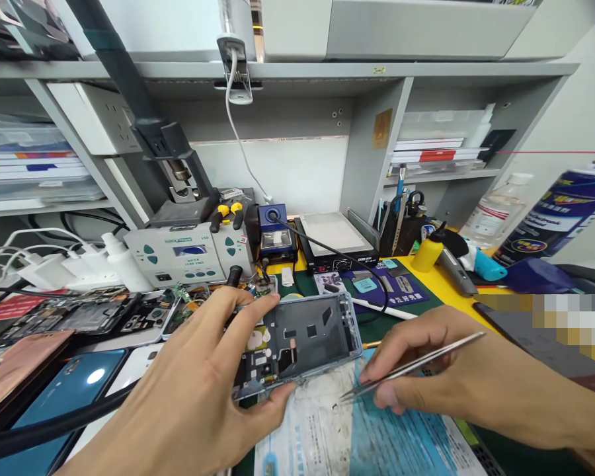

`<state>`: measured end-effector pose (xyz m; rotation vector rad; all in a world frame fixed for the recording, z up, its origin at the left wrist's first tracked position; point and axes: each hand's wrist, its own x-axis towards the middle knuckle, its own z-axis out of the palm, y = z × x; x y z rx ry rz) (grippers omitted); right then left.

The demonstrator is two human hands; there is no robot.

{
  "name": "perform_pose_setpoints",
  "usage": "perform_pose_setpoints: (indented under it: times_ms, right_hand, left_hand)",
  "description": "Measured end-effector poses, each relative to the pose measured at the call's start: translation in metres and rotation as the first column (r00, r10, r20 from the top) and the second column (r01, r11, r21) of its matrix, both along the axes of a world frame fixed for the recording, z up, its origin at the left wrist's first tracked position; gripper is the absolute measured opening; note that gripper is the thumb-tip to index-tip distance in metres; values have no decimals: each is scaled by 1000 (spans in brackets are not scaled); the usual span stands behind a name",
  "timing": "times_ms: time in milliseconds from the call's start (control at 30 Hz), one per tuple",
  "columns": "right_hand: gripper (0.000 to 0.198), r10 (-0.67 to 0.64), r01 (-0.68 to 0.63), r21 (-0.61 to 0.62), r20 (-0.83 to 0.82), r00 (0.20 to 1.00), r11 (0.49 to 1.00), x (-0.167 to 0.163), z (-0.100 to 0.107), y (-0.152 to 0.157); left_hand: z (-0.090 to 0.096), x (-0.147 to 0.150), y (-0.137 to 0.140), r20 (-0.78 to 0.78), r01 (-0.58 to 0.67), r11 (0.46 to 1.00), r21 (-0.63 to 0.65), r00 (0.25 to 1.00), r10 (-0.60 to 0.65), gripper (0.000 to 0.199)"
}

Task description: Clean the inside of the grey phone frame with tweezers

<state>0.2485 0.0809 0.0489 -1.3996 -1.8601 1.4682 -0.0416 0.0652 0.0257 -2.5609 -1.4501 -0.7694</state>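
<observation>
My left hand (213, 370) grips an opened phone frame (307, 334) by its long edges, thumb below and fingers above. The frame is tilted, its bare inside facing me; the palm hides its left end. Between the thumb and fingers of my right hand (421, 363) is a pair of metal tweezers (411, 365), tips pointing down and left. Those tips are just above a tiny dark piece (334, 406) on a printed white and blue sheet (317, 443). Whether they touch it I cannot tell.
Phone parts and a blue phone back (69, 403) crowd the left side. Behind stand a grey soldering station (193, 251) and a flat heating plate (334, 235). A yellow bottle (429, 248) and a spray can (558, 211) are at right. A black cable (54, 420) crosses the lower left.
</observation>
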Motion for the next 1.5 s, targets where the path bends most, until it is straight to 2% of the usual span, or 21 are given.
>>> perform_pose_setpoints:
  times_ms: [133, 367, 500, 767, 1133, 1300, 1400, 1500]
  right_hand:
    - [21, 42, -43, 13, 39, 998, 999, -2, 1, 3]
    - [19, 39, -44, 62, 77, 996, 997, -5, 2, 2]
    - [22, 38, -38, 6, 57, 998, 999, -4, 3, 3]
    - [17, 4, -20, -140, -117, 993, 990, -6, 0, 6]
    - [16, 12, -35, -142, -162, 987, 989, -1, -5, 5]
    - [18, 36, -38, -38, -52, 998, 999, -4, -2, 4]
    - [16, 63, -62, 93, -5, 998, 994, -3, -1, 0]
    - [7, 56, -45, 270, -33, 998, 962, 4, -7, -7]
  left_hand:
    - [-2, 2, 0, 14, 2, 1000, 20, 1000, -2, 64]
    - [-2, 1, -1, 8, 2, 999, 38, 1000, -2, 66]
    - [0, 1, -1, -1, 10, 999, 35, 1000, -10, 67]
    - [1, 0, -1, -18, 30, 998, 52, 999, -29, 67]
    - [0, 1, 1, -13, 21, 999, 41, 1000, -20, 66]
    - [-1, 0, -2, -7, 5, 999, 40, 1000, -5, 66]
    - [-1, -1, -4, -10, -9, 999, 51, 1000, 10, 66]
    - [0, 3, -5, -24, -8, 1000, 30, 1000, 9, 68]
